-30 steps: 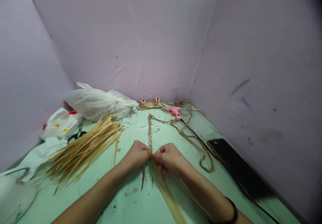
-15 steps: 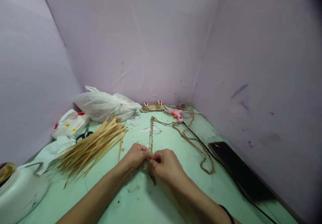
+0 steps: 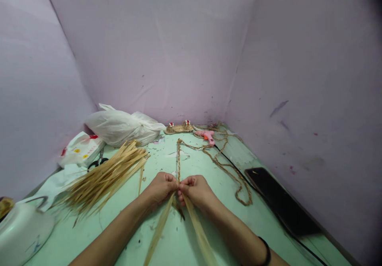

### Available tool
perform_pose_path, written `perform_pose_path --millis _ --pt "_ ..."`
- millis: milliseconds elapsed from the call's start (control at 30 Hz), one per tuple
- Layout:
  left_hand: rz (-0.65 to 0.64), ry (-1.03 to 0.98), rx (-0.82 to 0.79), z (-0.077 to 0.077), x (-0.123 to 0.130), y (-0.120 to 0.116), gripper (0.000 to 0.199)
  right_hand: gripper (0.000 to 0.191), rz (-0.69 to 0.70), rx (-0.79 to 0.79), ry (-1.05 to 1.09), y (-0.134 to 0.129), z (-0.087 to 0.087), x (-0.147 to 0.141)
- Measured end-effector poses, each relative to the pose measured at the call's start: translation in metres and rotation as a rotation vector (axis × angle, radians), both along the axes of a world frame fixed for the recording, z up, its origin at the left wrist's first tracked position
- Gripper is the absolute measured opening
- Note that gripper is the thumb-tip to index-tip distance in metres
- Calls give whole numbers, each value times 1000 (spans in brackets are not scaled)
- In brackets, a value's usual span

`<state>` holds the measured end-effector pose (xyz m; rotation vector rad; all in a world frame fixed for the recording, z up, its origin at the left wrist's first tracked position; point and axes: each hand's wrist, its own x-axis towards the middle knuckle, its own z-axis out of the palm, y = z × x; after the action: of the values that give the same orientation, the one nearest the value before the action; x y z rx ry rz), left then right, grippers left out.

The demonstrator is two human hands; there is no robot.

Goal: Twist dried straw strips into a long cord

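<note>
Lilac walls (image 3: 191,55) surround a green tabletop (image 3: 179,248). At lower centre, left hand (image 3: 162,187) and right hand (image 3: 196,191) are pinched closed on a braided cord (image 3: 179,163) — it runs up toward mid-frame, pale strips (image 3: 198,230) trailing to the bottom edge.

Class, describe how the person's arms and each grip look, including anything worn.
The left grip and right grip are ungloved. No sleeve shows on the left forearm or right forearm. A thin, plain dark band circles the right forearm; none shows on the left.
</note>
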<state>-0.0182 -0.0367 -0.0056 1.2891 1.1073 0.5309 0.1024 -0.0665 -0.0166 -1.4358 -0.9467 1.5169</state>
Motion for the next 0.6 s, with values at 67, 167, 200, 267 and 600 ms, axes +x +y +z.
perform_pose_path --millis 67,167,200,267,600 --pt "8 -13 34 -1 1 1 13 12 -51 8 -37 -2 -3 -4" --pt "-5 36 117 1 1 2 13 11 -90 -2 -22 -4 -2 -7" --pt "-26 52 144 1 1 2 14 11 -95 -14 4 -4 0 -7" --pt "-80 88 203 2 0 3 15 13 -86 -46 26 -5 6 -5" --pt "-233 404 390 16 -10 5 19 15 -36 18 -32 -2 6 5"
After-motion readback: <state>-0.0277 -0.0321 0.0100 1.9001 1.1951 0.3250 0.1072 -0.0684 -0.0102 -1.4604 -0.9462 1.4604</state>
